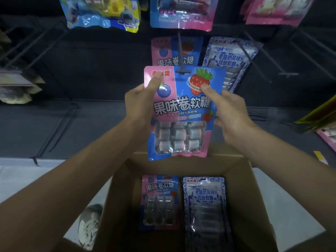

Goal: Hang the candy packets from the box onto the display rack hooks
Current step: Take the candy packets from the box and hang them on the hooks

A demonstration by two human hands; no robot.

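Pinching the pink-and-blue candy packet (181, 113) near its upper corners, thumbs in front, the left hand (140, 102) and right hand (231, 111) square it at the hook (179, 50) tip, likely to thread its hole; the box (240, 188) waits below the hook.

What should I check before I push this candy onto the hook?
1. Left hand grips packet: ok.
2. Right hand grips packet: ok.
3. Hook tip at packet's top hole: ok.
4. Hole fully over the tip: cannot tell.
5. Hung packet behind is the same kind: ok.
6. Box holds more packets: ok.
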